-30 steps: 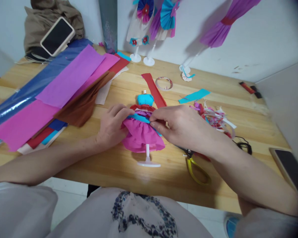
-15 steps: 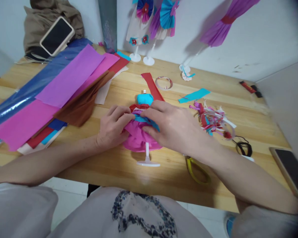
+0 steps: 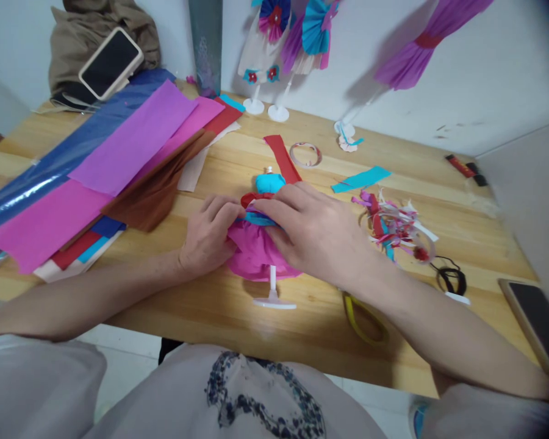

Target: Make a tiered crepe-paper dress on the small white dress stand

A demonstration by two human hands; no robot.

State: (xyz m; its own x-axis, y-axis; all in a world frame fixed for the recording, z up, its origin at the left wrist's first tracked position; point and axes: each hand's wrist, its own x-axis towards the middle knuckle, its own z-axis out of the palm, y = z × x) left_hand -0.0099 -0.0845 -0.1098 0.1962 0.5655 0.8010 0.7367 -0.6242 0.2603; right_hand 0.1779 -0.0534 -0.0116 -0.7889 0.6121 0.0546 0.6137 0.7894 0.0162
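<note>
A small dress form [image 3: 271,183] lies on the table in front of me, its white stand [image 3: 273,299] pointing toward me. It wears a blue top, a red band and a gathered pink paper skirt [image 3: 260,256]. Across its waist runs a blue paper strip [image 3: 257,219]. From the left, my left hand [image 3: 213,235] pinches the strip's end by the waist. My right hand [image 3: 318,228] grips the strip from the other side, thumb tucked under and fingers over the top. Parts of the strip are hidden beneath my fingers.
Coloured crepe paper sheets [image 3: 132,140] are piled at left. A tape roll [image 3: 305,155], red strip [image 3: 281,155] and blue strip [image 3: 361,179] lie beyond my hands. Paper scraps [image 3: 393,222], yellow-handled scissors [image 3: 363,323] and a phone [image 3: 535,317] are at right. Dressed forms [image 3: 318,27] stand behind.
The blue strip at the waist now looks narrower and more folded under my fingers. Both hands stay at the waist with small finger shifts. The whole view has moved slightly.
</note>
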